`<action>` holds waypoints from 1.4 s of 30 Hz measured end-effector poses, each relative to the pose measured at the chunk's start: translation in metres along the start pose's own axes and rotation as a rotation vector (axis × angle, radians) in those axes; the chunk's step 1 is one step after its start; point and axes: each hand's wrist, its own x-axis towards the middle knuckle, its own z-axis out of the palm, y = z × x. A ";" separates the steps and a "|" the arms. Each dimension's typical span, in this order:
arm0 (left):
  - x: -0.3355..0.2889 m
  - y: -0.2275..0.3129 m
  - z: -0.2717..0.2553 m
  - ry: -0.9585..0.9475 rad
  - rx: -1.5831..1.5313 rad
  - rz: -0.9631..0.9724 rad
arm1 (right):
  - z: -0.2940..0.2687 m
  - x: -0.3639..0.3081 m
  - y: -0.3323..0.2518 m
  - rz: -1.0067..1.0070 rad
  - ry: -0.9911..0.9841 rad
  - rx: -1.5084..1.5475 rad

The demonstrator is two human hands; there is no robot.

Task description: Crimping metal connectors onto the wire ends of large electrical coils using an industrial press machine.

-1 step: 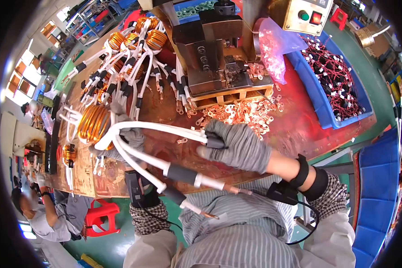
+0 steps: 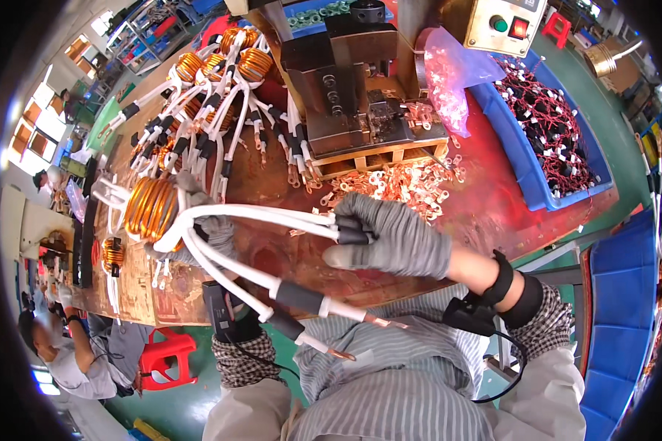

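1. Workbench (image 2: 493,213): brown top, press fixture (image 2: 360,88) at the back, loose copper ring terminals (image 2: 397,184) in front of it, blue bin (image 2: 559,147) of red wire parts on the right.
2. Right hand (image 2: 397,239): gloved, closed around the white leads (image 2: 272,217) at their black sleeves.
3. Left hand (image 2: 202,231): gloved, mostly hidden, probably gripping the copper coil (image 2: 151,206) just above the bench's left edge.
4. Two other leads hang toward the torso.

The gloved right hand (image 2: 397,239) pinches white leads (image 2: 257,214) of a copper coil (image 2: 148,208); the gloved left hand (image 2: 202,228) grips the coil; loose copper terminals (image 2: 393,184) lie on the bench (image 2: 493,213).
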 end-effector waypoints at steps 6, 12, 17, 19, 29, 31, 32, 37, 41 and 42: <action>-0.021 0.026 -0.024 0.052 -0.017 0.012 | -0.058 0.010 0.000 0.127 -0.324 0.299; -0.020 0.012 -0.021 0.063 -0.078 0.021 | -0.078 0.021 -0.012 -0.040 -0.015 -0.249; -0.021 0.011 -0.019 0.066 -0.129 0.027 | -0.082 0.016 0.010 -0.282 0.118 -0.323; -0.021 0.012 -0.019 0.064 -0.144 0.029 | -0.085 0.014 0.014 -0.370 0.065 -0.376; -0.024 0.014 -0.012 0.047 -0.272 0.017 | -0.072 0.018 0.022 -0.255 0.249 -0.357; -0.028 0.016 -0.009 0.065 -0.178 0.051 | -0.078 0.014 0.020 0.159 0.179 0.161; -0.028 0.015 -0.009 0.069 -0.139 0.065 | -0.086 0.012 0.031 0.191 0.139 0.252; -0.033 0.011 -0.003 0.094 -0.041 0.104 | -0.081 0.014 0.038 -0.122 -0.164 -0.445; -0.032 0.009 0.000 0.109 0.005 0.121 | -0.065 0.016 0.043 -0.123 -0.124 -0.691; -0.032 0.010 0.000 0.119 0.021 0.129 | -0.064 0.017 0.044 -0.176 -0.075 -0.729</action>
